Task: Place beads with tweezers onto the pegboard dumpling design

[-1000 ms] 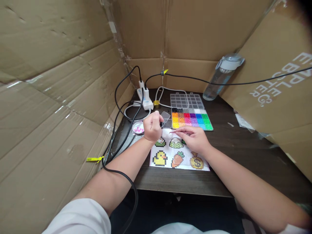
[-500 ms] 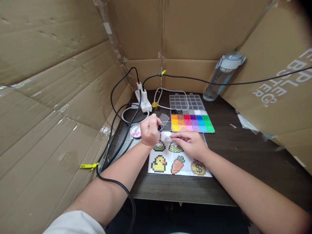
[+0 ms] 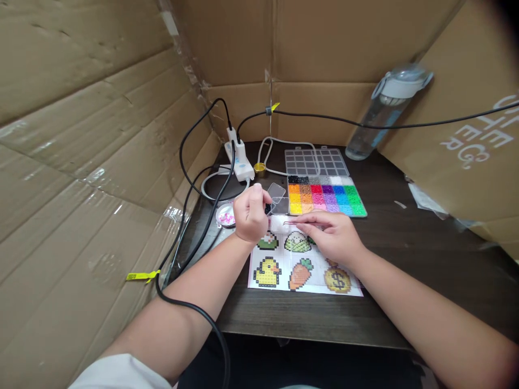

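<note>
My right hand (image 3: 330, 229) pinches a pair of thin tweezers (image 3: 294, 222), whose tips lie over a small white pegboard (image 3: 279, 223). Just left of that board my left hand (image 3: 251, 213) is raised with its fingers curled closed; whatever it grips is hidden or too small to name. Both hands are above a printed pattern sheet (image 3: 284, 270) showing a duck, a carrot and a coin bag. Behind the right hand lies an open case of coloured beads (image 3: 324, 195). A round dish (image 3: 225, 215) of pink and white beads sits left of my left hand.
Small clear boxes (image 3: 279, 205) stand behind the board. A white power strip (image 3: 242, 165) with black cables (image 3: 214, 210) is at the back left, near a yellow roll (image 3: 259, 168). A water bottle (image 3: 375, 121) leans at the back right. Cardboard walls (image 3: 324, 43) surround the table (image 3: 405, 259).
The view has shifted slightly, so the case and bottle appear farther right. The right hand's tweezers stay over the white board, and the left hand keeps nearly the same pose.
</note>
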A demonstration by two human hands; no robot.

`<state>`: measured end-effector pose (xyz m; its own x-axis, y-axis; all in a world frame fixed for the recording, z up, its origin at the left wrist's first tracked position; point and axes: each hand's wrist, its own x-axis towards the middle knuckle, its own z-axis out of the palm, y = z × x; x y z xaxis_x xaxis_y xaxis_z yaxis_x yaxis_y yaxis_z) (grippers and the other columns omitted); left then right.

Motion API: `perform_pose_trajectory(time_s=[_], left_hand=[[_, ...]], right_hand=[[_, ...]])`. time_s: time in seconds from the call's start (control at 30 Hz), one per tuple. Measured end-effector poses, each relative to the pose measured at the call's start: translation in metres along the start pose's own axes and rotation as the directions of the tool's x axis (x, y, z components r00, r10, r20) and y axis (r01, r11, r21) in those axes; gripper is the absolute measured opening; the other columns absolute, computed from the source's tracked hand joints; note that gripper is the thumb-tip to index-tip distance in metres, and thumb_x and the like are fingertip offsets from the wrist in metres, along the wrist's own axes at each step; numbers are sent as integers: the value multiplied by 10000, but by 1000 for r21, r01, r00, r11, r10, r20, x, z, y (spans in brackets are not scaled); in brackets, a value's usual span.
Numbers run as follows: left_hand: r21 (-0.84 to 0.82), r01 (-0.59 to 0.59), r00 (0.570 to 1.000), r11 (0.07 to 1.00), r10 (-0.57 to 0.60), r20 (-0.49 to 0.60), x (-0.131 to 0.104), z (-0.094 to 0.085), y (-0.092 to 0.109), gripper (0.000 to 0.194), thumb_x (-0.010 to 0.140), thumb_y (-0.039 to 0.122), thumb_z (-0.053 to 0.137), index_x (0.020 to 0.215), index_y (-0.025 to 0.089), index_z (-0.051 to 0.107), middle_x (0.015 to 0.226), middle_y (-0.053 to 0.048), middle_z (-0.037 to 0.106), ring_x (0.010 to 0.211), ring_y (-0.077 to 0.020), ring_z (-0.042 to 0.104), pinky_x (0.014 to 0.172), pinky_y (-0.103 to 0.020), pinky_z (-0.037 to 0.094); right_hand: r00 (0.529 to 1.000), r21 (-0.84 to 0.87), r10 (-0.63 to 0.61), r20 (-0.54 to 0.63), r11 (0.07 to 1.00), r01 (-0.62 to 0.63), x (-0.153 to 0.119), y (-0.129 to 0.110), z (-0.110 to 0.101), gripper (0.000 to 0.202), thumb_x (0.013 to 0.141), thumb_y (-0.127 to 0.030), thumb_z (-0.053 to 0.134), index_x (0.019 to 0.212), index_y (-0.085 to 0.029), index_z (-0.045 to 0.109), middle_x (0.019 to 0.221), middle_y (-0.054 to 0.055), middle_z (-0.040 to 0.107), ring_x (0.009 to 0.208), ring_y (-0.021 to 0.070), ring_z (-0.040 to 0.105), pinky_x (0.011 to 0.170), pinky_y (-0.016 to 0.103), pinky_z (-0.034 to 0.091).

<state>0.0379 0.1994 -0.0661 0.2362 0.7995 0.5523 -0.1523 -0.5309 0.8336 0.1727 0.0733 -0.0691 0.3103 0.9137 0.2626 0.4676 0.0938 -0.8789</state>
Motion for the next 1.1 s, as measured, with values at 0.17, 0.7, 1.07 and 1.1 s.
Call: perform_pose_trajectory(time_s=[0.17,0.7,1.07,1.1], left_hand=[[-1,14,1000,1000,-14,-3,0,0,-1,554,985,506,382,572,178,551,501,-8,435,479,-109,408,497,-285,329],[-12,-14,1000,1000,14,5,0,-1,-1,550,985,501,389,573,176,553,513,-10,447,486,-108,415,505,-288,329],[-11,-9,1000,1000,9,4,1,0,-2,549,985,494,395,573,170,557,510,-9,457,486,-104,424,505,-276,339],[-12,-10,1000,1000,10,5,1,0,-2,549,985,495,395,573,170,557,508,-9,457,485,-104,425,502,-276,339]], right_hand=[[1000,9,-1,13,1000,1,0,-1,-1,116,829,-266,685,895,-255,780,928,46,771,859,212,718,767,383,579],[1000,36,29,1,999,-29,1,0,-4,99,826,-276,693,861,-244,779,918,48,771,866,213,718,802,389,581],[998,50,49,26,997,-51,2,2,-3,120,825,-291,684,866,-225,776,927,59,771,875,219,721,811,406,586],[998,53,52,27,997,-53,2,2,-3,119,825,-289,685,867,-225,776,930,58,771,877,219,721,816,409,585]])
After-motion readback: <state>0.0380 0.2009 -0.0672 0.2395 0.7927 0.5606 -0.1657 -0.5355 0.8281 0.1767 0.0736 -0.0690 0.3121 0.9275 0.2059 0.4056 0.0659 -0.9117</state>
